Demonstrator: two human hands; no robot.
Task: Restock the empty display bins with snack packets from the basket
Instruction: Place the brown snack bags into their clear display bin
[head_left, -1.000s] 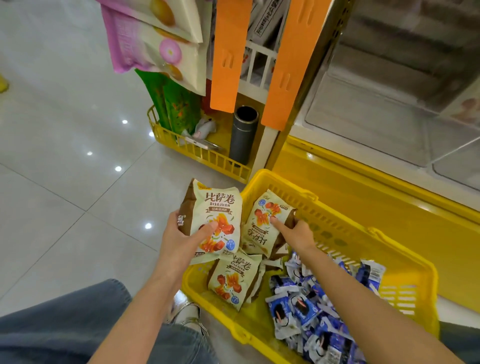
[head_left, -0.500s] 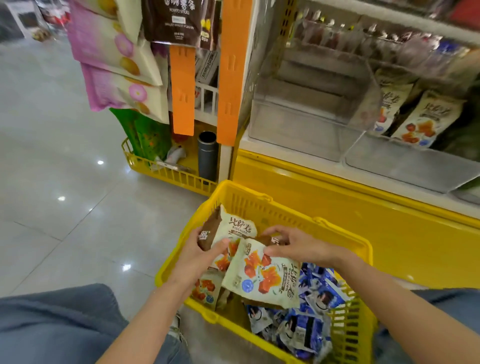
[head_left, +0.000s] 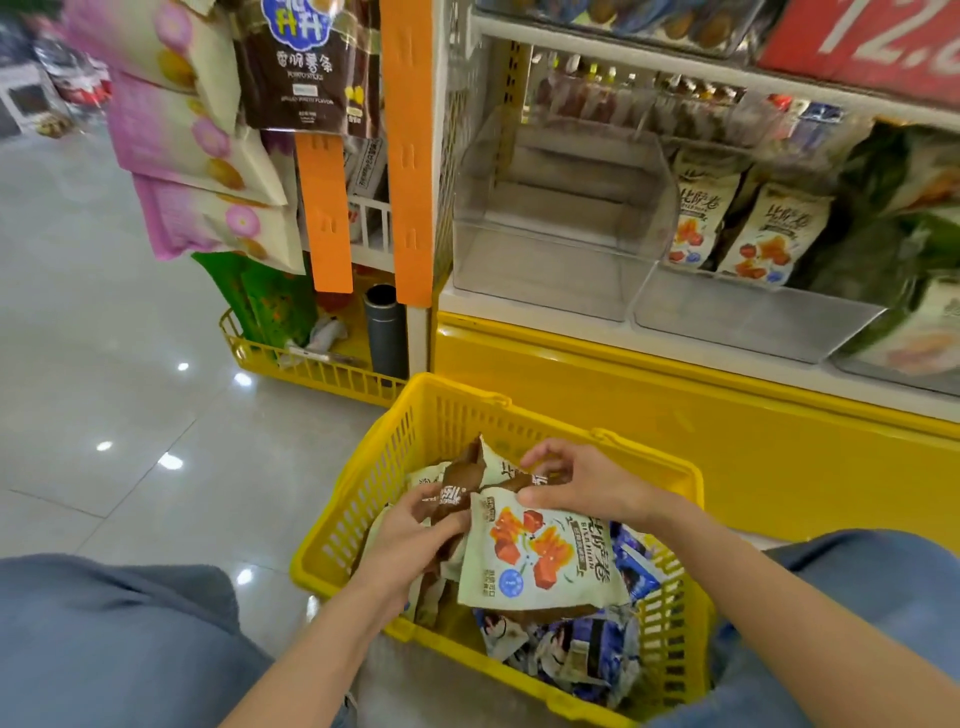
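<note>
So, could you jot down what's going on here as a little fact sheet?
Place: shop aisle, beside a shelf unit
Left hand: grips brown-edged packet
Right hand: pinches top of cream packet
Container: yellow basket on the floor
Also in basket: blue packets
Empty bin: clear, on shelf above basket
Neighbouring bin: holds matching packets

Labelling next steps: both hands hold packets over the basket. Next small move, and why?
Probably lift both packets up to the empty clear bin. The left hand grips a brown-edged packet, the right hand pinches a cream packet above the basket, and matching packets sit in the neighbouring bin, while this one holds nothing.
</note>
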